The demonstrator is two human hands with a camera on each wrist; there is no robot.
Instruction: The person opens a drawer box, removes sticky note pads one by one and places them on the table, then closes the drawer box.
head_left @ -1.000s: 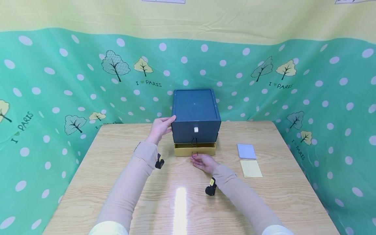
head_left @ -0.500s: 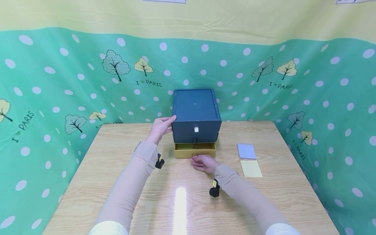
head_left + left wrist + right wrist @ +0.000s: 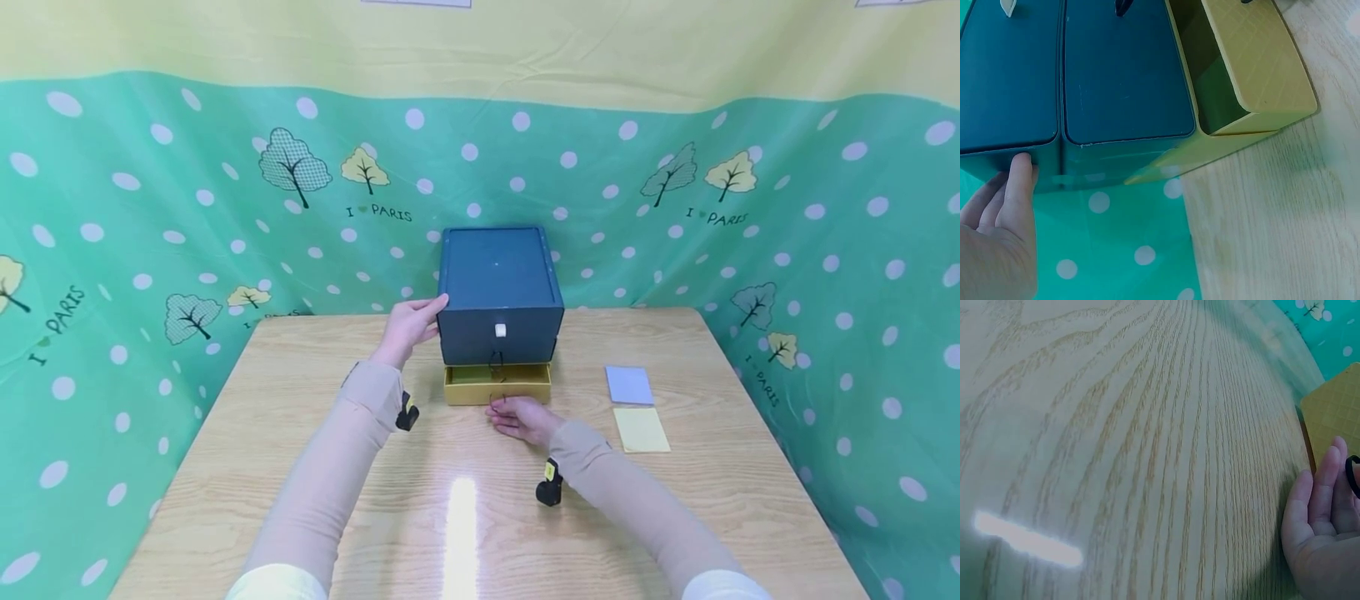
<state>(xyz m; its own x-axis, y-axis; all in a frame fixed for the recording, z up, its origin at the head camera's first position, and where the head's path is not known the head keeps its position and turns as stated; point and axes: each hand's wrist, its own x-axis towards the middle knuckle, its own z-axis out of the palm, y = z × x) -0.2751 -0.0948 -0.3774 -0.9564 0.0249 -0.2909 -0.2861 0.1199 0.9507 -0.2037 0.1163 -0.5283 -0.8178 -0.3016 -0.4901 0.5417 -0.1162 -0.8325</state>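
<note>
A dark blue desktop drawer unit (image 3: 498,267) stands at the back of the table, above a yellow bottom drawer (image 3: 472,394) that is partly pulled out. My left hand (image 3: 408,329) rests against the unit's left side, fingers extended and thumb near its front top corner. In the left wrist view, a green patch (image 3: 1219,97) shows inside the yellow drawer; I cannot tell what it is. My right hand (image 3: 525,419) is at the drawer's front, holding its black loop handle (image 3: 1349,470) with the fingertips. The right wrist view cuts off part of that grip.
A white knob (image 3: 501,331) and another black loop (image 3: 496,361) mark the upper drawer fronts. To the right lie a blue sticky-note pad (image 3: 630,386) and a pale yellow one (image 3: 641,431). A polka-dot curtain (image 3: 360,250) surrounds the wooden table (image 3: 300,400).
The yellow drawer has slid a little further out toward me, and my right hand has moved back with it, barely in the last half second. My left hand has stayed put.
</note>
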